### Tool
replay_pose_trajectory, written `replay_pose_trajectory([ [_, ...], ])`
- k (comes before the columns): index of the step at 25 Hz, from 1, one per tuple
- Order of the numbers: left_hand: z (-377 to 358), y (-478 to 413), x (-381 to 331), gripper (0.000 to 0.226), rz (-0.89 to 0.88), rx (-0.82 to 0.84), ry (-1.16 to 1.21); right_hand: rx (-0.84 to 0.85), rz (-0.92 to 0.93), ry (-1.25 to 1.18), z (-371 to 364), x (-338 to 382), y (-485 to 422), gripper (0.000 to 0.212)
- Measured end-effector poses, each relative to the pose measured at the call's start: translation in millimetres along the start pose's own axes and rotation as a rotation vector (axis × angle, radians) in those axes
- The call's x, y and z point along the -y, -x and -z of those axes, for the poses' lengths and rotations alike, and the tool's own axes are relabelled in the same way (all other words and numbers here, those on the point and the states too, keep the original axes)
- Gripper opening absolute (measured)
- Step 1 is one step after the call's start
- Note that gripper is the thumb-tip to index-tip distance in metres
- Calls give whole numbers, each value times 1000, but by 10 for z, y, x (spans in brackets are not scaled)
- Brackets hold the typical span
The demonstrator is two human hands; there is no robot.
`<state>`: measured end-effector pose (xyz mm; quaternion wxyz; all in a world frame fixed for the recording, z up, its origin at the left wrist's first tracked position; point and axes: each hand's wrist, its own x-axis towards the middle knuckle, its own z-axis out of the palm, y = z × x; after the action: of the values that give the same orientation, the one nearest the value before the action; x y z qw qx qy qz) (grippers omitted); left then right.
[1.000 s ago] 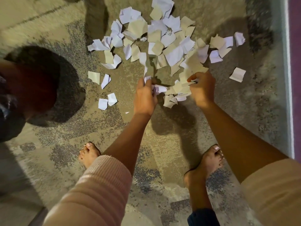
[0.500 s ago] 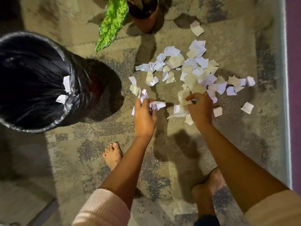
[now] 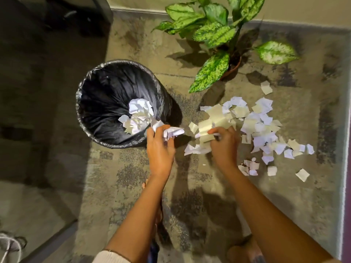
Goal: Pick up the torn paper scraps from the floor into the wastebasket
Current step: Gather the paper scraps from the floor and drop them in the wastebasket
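A round wastebasket [image 3: 91,103] lined with a black bag stands on the rug at centre left, with crumpled white paper [image 3: 139,114] at its bottom. My left hand [image 3: 159,147] is closed on a bunch of paper scraps [image 3: 173,132] right beside the basket's near right rim. My right hand [image 3: 224,143] grips several scraps [image 3: 206,130] at the left edge of the pile. The pile of torn paper scraps [image 3: 260,126] spreads over the rug to the right of my hands.
A potted plant [image 3: 214,44] with large speckled green leaves stands behind the pile, one leaf hanging over the rug between basket and scraps. Grey patterned rug [image 3: 190,186] covers the floor; bare floor lies left. My feet are below the arms.
The view has pulled back and swung left. The whole wastebasket and the plant now show. My left hand has carried its scraps to the basket's rim. My right hand still holds scraps at the pile.
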<state>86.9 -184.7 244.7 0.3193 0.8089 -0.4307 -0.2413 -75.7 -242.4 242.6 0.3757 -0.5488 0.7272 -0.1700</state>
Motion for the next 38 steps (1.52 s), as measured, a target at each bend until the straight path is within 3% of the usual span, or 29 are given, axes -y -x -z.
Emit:
replay_pose_trajectory([
  [5,534,-550,227,34,112,-133,-5,6,88,22,-308,595,23,38],
  [15,889,-1023,686,49,226,34,-109,77,244,46,-857,1313,6,33],
  [23,939,-854,853,38,211,16,-84,124,380,205,-1184,1650,-82,28],
  [26,970,-796,810,34,211,12,-87,221,455,213,-1295,1755,-69,26],
  [31,1084,-857,660,37,214,58,-92,405,407,251,-1324,1844,-105,47],
  [33,1123,-925,561,36,199,67,-91,361,396,228,-1256,1833,-138,44],
  [38,955,-822,201,26,74,35,-2,39,349,111,-911,1504,-252,25],
])
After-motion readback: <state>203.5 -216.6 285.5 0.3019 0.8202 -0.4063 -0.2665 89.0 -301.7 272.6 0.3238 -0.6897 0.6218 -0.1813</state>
